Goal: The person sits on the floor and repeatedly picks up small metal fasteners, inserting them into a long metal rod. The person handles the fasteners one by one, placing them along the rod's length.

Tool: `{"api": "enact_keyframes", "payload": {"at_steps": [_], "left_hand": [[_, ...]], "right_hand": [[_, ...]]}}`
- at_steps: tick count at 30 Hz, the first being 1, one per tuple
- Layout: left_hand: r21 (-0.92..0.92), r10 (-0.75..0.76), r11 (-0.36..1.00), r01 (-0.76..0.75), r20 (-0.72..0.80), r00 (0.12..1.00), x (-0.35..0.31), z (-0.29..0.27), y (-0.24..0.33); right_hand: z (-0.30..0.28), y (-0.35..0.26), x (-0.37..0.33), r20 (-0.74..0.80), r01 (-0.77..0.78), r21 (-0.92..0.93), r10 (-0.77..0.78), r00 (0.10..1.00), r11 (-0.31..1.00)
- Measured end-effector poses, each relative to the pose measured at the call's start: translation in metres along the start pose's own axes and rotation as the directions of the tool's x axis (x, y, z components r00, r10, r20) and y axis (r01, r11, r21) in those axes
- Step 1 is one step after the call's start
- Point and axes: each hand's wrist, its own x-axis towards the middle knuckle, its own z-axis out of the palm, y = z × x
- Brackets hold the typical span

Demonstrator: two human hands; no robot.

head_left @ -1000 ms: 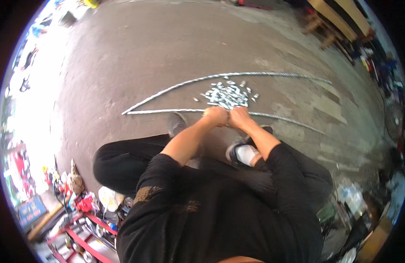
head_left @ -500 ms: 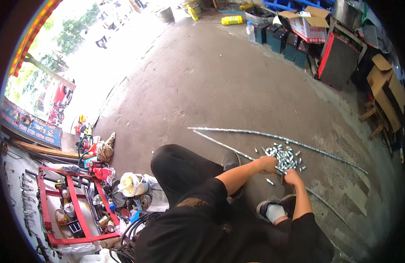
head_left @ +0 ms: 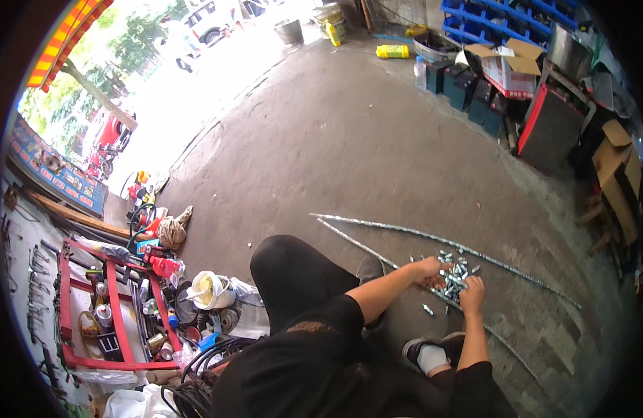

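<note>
A loose pile of small silvery metal fittings (head_left: pixel 452 267) lies on the concrete floor in front of me. My left hand (head_left: pixel 428 272) is at the pile's left side, its fingers curled; what they hold is too small to make out. On the near right side is my right hand (head_left: pixel 472 294), fingers bent and pinched at a silvery fitting on the pile's edge. One stray fitting (head_left: pixel 428 309) rests apart, nearer my feet. A long, thin silvery strip (head_left: pixel 405 228) stretches beyond the pile. Another strip (head_left: pixel 356 243) runs under my left forearm and reappears past my right hand.
My shoes (head_left: pixel 433 352) are close to the pile. At left stand a red metal frame (head_left: pixel 118 313) with cans and bottles, and a white bucket (head_left: pixel 213 291). Dark battery-like boxes (head_left: pixel 463 89), an open carton (head_left: pixel 509 73) and blue bins (head_left: pixel 495 24) line the far right.
My hands, close together over one piece before, have moved apart to either side of the pile. The pile looks more covered by them. The whole view has shifted slightly.
</note>
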Motion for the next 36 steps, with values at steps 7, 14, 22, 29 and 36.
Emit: {"api": "enact_keyframes", "payload": {"at_steps": [7,14,22,29,36], "left_hand": [[0.089,0.363,0.927,-0.364,0.021,0.931,0.030,-0.008,0.009],[-0.135,0.396,0.904,-0.407,-0.100,0.913,0.037,-0.007,0.005],[0.029,0.440,0.898,-0.440,-0.116,0.890,0.039,-0.007,0.000],[0.029,0.387,0.922,-0.386,-0.068,0.920,0.043,-0.001,-0.008],[0.018,0.358,0.934,-0.358,-0.008,0.934,0.040,0.001,-0.008]], "right_hand": [[0.021,0.029,0.000,0.530,-0.712,0.391,0.489,0.693,0.583],[-0.029,-0.027,0.012,0.727,-0.755,0.656,0.294,0.620,-0.028],[-0.005,-0.014,0.023,0.727,-0.739,0.482,0.255,0.637,0.471],[0.000,-0.030,0.025,0.588,-0.554,0.115,0.393,0.707,0.825],[0.006,-0.020,0.014,0.802,-0.802,0.502,0.172,0.572,0.324]]}}
